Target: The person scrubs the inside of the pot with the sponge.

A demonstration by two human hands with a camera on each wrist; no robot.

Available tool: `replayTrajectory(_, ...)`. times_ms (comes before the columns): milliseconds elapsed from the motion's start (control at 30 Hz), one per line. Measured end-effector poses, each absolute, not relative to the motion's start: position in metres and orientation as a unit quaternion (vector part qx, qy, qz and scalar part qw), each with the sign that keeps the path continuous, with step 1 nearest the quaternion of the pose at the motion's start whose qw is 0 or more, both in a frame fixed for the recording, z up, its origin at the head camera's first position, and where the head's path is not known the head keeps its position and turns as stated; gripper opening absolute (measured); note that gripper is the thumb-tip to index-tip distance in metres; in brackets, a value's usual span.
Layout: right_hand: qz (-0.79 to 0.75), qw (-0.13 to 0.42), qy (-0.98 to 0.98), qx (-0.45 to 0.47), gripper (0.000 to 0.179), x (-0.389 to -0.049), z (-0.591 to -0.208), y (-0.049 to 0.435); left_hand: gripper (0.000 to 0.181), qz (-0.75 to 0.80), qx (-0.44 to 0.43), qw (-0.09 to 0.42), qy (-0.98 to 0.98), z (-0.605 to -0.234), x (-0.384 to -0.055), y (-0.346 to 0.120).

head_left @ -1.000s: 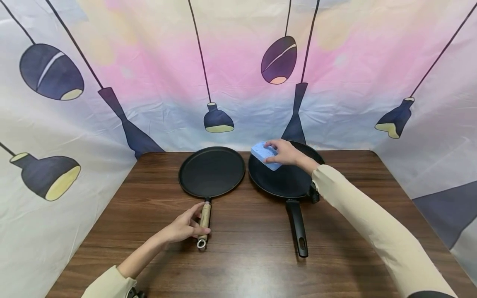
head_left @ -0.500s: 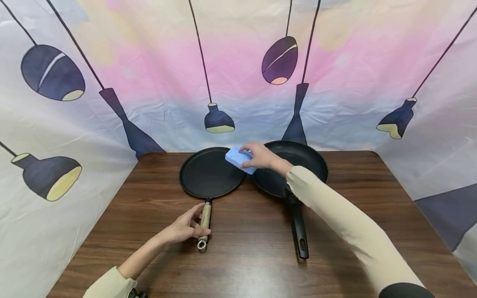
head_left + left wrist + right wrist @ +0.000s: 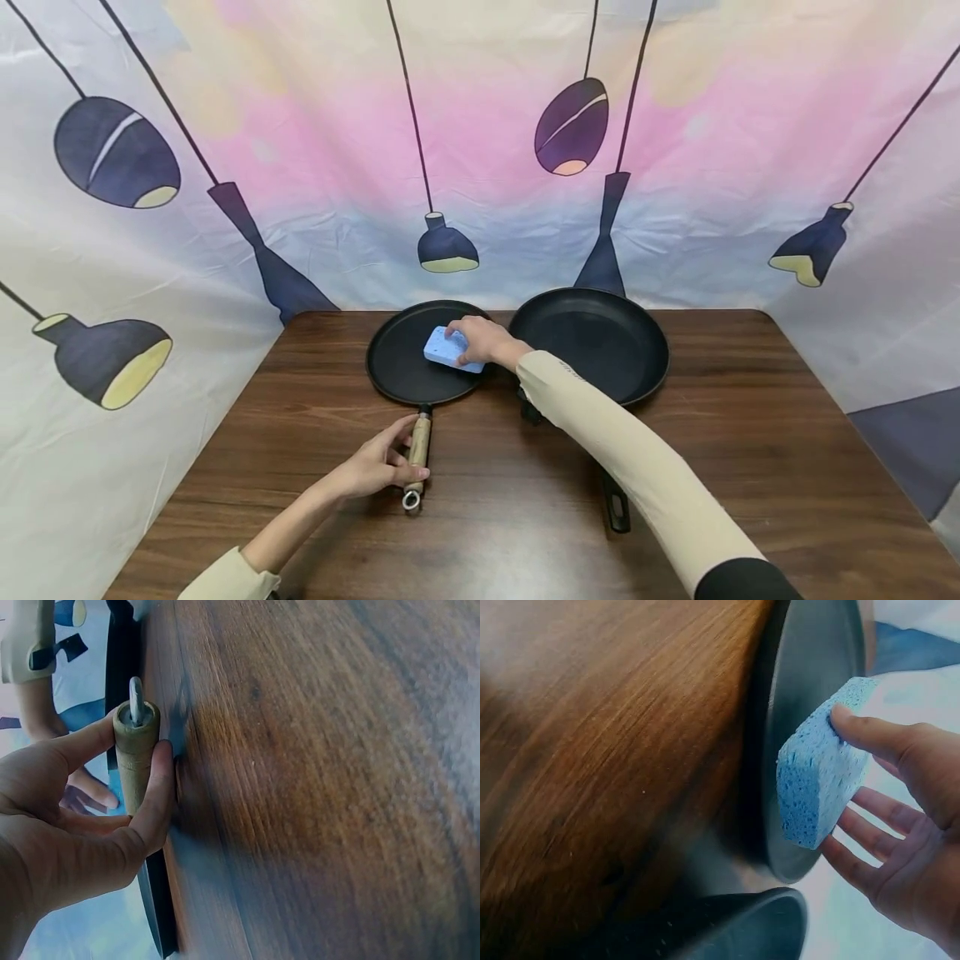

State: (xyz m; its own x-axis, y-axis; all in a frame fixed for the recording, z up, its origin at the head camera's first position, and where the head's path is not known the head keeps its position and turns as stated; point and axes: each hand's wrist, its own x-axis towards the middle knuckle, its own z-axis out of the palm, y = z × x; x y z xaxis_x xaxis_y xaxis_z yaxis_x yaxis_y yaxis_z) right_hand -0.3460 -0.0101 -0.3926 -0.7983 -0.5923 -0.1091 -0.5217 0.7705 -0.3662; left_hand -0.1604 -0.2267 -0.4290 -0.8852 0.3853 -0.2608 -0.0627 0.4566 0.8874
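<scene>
A flat black pan [image 3: 405, 367] with a low rim lies at the left on the table. My left hand [image 3: 371, 467] holds its wooden handle [image 3: 420, 442] between thumb and fingers; the left wrist view shows the handle's end [image 3: 136, 742] with a metal ring. In my right hand [image 3: 480, 340] is a light blue sponge [image 3: 450, 348], pinched by thumb and fingers over the right half of that pan. The right wrist view has the porous sponge [image 3: 825, 765] close over the pan's surface [image 3: 810, 667], right by the rim.
A deeper black frying pan [image 3: 592, 342] stands to the right, its black handle [image 3: 617, 504] partly hidden under my right sleeve [image 3: 615, 442]. Both pans rest on a dark wooden table [image 3: 510, 517]. A cloth backdrop [image 3: 510, 108] with printed lamps hangs behind the far edge.
My right hand has carried the sponge leftward from over the frying pan to the flat pan and lowered it there. My left hand has stayed on the wooden handle.
</scene>
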Motion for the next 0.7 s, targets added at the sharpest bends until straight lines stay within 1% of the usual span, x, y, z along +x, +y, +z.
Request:
replayTrajectory(267, -0.174, 0.106, 0.949, -0.239, 0.056, -0.361, -0.413, -0.009, 0.095, 0.513, 0.105, 0.215, 0.825, -0.429, -0.160, -0.227)
replayTrajectory(533, -0.171, 0.100, 0.949, -0.247, 0.049, -0.362, -0.414, -0.009, 0.095, 0.505, 0.102, 0.212, 0.830, -0.429, -0.160, -0.227)
replayTrajectory(700, -0.145, 0.126, 0.944, -0.269, 0.047, -0.356, -0.408, -0.006, 0.097, 0.497, 0.097, 0.207, 0.837, -0.429, -0.159, -0.226)
